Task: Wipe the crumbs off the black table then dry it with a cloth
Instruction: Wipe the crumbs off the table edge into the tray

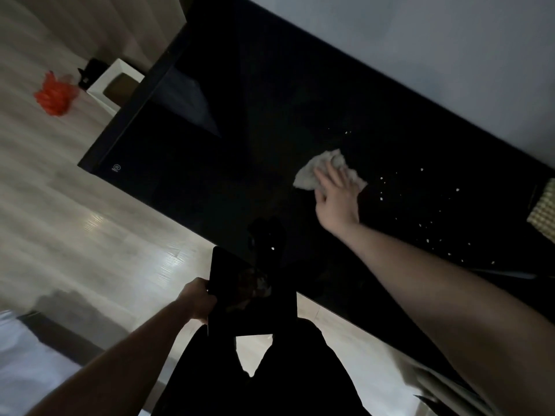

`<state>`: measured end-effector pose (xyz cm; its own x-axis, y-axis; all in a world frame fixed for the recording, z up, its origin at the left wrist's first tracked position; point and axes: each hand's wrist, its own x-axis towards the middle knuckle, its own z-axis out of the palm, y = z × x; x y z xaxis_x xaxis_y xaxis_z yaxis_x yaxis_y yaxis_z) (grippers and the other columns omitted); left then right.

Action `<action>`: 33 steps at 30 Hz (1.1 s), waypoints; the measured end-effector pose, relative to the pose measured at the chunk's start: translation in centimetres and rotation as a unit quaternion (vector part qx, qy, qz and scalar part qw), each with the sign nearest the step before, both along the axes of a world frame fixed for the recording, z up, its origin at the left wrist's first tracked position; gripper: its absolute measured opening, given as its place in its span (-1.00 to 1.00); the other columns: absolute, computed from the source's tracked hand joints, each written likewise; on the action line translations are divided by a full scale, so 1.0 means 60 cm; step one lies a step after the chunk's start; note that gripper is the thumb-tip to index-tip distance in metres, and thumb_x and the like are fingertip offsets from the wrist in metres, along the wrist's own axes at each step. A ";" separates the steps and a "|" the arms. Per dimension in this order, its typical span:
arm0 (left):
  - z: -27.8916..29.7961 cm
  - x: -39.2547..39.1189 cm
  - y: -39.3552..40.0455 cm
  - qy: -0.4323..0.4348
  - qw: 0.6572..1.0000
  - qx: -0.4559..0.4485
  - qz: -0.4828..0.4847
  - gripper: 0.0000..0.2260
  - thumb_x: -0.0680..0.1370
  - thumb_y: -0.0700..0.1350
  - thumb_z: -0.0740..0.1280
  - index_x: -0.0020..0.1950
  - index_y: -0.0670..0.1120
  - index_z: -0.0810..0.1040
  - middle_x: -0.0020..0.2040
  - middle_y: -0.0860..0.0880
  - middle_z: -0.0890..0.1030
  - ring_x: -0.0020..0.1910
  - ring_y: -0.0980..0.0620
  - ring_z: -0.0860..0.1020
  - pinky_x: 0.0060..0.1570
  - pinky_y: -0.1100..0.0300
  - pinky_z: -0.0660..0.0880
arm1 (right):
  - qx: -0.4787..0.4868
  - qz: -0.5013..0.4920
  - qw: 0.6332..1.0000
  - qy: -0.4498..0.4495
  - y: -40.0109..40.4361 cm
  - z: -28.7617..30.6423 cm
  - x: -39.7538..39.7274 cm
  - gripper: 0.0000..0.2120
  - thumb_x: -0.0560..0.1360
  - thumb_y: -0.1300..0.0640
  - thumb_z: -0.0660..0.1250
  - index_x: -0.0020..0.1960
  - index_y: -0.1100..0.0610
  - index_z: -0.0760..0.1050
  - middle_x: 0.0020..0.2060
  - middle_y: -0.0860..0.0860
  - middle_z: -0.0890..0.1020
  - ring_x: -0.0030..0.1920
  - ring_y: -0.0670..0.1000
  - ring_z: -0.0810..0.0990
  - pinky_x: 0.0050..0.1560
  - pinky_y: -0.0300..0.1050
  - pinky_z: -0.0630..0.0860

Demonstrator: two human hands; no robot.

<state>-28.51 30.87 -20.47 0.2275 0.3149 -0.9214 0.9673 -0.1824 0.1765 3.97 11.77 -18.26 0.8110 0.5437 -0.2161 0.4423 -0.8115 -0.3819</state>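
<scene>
The black table (270, 121) runs diagonally across the view. My right hand (338, 199) presses flat on a crumpled white cloth (306, 175) lying on the tabletop, fingers spread over it. Small white crumbs (420, 205) are scattered on the table to the right of the cloth, and one crumb (272, 248) lies near the front edge. My left hand (196, 298) grips the left edge of a flat black tray (270, 313), held just below the table's front edge. Some dark bits lie on the tray.
A grey wall (420, 55) borders the table's far side. A woven, pale object (545, 211) sits at the table's right end. On the light wooden floor (75, 235) stand a white box (115, 87) and an orange bag (55, 94).
</scene>
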 end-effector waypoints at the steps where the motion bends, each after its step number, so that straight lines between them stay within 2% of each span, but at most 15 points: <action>1: 0.002 0.001 0.002 -0.002 1.000 0.004 -0.012 -0.67 0.41 -0.25 0.29 0.12 -0.21 0.68 -0.09 -0.19 0.74 -0.17 -0.17 0.75 -0.09 -0.07 0.73 | 0.024 0.000 1.000 0.009 -0.003 -0.003 -0.042 -0.51 0.64 0.17 0.24 0.56 -0.04 0.39 0.65 0.03 0.24 0.66 0.19 0.14 0.63 0.23 0.11; 3: 0.006 0.005 0.007 -0.002 0.999 0.007 -0.034 -0.68 0.39 -0.21 0.30 0.09 -0.20 0.69 -0.07 -0.18 0.74 -0.11 -0.16 0.74 -0.03 -0.07 0.72 | 0.060 -0.004 0.998 0.033 -0.008 0.003 -0.128 -0.52 0.64 0.19 0.25 0.54 -0.07 0.42 0.64 -0.03 0.26 0.67 0.11 0.13 0.64 0.20 0.11; 7: 0.012 0.015 0.022 0.006 0.998 0.009 -0.067 -0.67 0.37 -0.17 0.30 0.07 -0.19 0.70 -0.08 -0.18 0.74 -0.12 -0.17 0.74 -0.03 -0.07 0.72 | 0.097 0.003 0.989 0.113 -0.006 0.026 -0.288 -0.47 0.62 0.29 0.21 0.49 -0.13 0.48 0.60 -0.19 0.31 0.66 -0.06 0.11 0.65 -0.01 0.08; 10: 0.026 0.022 0.023 0.008 0.996 0.023 -0.089 -0.72 0.46 -0.18 0.35 0.11 -0.18 0.71 -0.02 -0.17 0.75 -0.03 -0.13 0.73 0.04 0.02 0.69 | 0.110 -0.046 0.975 0.188 0.006 0.049 -0.358 -0.42 0.57 0.32 0.22 0.41 -0.23 0.51 0.51 -0.33 0.40 0.58 -0.20 0.26 0.55 -0.14 0.30; 13: 0.033 0.023 0.022 0.015 0.994 0.033 -0.101 -0.76 0.50 -0.18 0.36 0.12 -0.18 0.71 0.00 -0.16 0.75 0.00 -0.11 0.73 -0.02 0.08 0.66 | 0.165 -0.096 0.950 0.248 0.012 0.081 -0.366 -0.51 0.60 0.23 0.21 0.35 -0.28 0.52 0.37 -0.31 0.56 0.39 -0.23 0.51 0.37 -0.09 0.53; 15: 0.034 0.022 0.021 0.020 0.993 0.032 -0.110 -0.74 0.50 -0.17 0.35 0.12 -0.16 0.72 -0.03 -0.15 0.76 -0.02 -0.10 0.73 -0.07 0.12 0.64 | 0.209 -0.131 0.937 0.248 0.003 0.101 -0.339 -0.49 0.58 0.29 0.21 0.32 -0.23 0.57 0.28 -0.24 0.64 0.29 -0.22 0.60 0.31 -0.10 0.57; 18: 0.035 0.022 0.019 0.015 0.992 0.032 -0.118 -0.72 0.49 -0.13 0.35 0.15 -0.14 0.72 0.00 -0.15 0.76 0.02 -0.11 0.72 0.01 0.10 0.65 | 0.240 -0.179 0.936 0.182 -0.024 0.114 -0.256 -0.46 0.55 0.38 0.22 0.34 -0.13 0.60 0.27 -0.14 0.67 0.28 -0.13 0.64 0.31 -0.07 0.58; 20: 0.035 0.023 0.017 0.012 0.992 0.032 -0.119 -0.72 0.50 -0.12 0.36 0.14 -0.13 0.73 0.01 -0.14 0.76 0.03 -0.10 0.72 0.00 0.12 0.63 | 0.225 -0.226 0.935 0.154 -0.044 0.114 -0.179 -0.48 0.57 0.34 0.24 0.36 -0.14 0.58 0.28 -0.06 0.68 0.27 -0.04 0.66 0.34 -0.03 0.57; 22: 0.030 0.025 0.015 0.016 0.993 0.028 -0.113 -0.72 0.49 -0.15 0.35 0.14 -0.12 0.73 -0.01 -0.14 0.76 0.00 -0.09 0.73 -0.02 0.13 0.64 | 0.189 -0.251 0.942 0.117 -0.064 0.110 -0.098 -0.50 0.58 0.29 0.25 0.38 -0.17 0.56 0.30 -0.03 0.67 0.31 0.02 0.63 0.37 -0.12 0.51; 24: 0.024 0.026 0.014 0.018 0.994 0.022 -0.104 -0.71 0.47 -0.17 0.34 0.13 -0.13 0.72 -0.03 -0.14 0.76 -0.04 -0.10 0.74 0.01 0.07 0.68 | 0.172 -0.257 0.947 0.085 -0.076 0.107 -0.020 -0.51 0.59 0.28 0.25 0.40 -0.15 0.54 0.34 -0.03 0.64 0.36 0.02 0.59 0.37 -0.25 0.41; 26: 0.018 0.027 0.014 0.014 0.995 0.018 -0.095 -0.70 0.46 -0.17 0.34 0.15 -0.12 0.72 -0.03 -0.15 0.76 -0.04 -0.12 0.74 0.03 0.02 0.69 | 0.161 -0.257 0.951 0.065 -0.075 0.104 0.049 -0.52 0.63 0.27 0.22 0.43 -0.13 0.52 0.40 -0.02 0.59 0.42 0.00 0.53 0.40 -0.29 0.34; 30: 0.010 0.029 0.011 0.009 0.997 0.011 -0.074 -0.70 0.46 -0.18 0.35 0.15 -0.12 0.71 -0.04 -0.16 0.76 -0.07 -0.15 0.75 0.00 -0.02 0.71 | 0.132 -0.239 0.961 0.049 -0.044 0.084 0.169 -0.53 0.67 0.24 0.15 0.48 -0.12 0.48 0.47 -0.02 0.53 0.47 0.01 0.48 0.46 -0.28 0.29; 33: 0.006 0.029 0.011 0.015 0.999 0.003 -0.045 -0.73 0.41 -0.22 0.30 0.02 -0.12 0.72 -0.20 -0.17 0.75 -0.24 -0.19 0.76 -0.16 -0.02 0.73 | 0.110 -0.209 0.971 0.037 -0.008 0.062 0.237 -0.52 0.67 0.20 0.13 0.52 -0.15 0.43 0.48 0.00 0.52 0.45 0.07 0.49 0.49 -0.16 0.34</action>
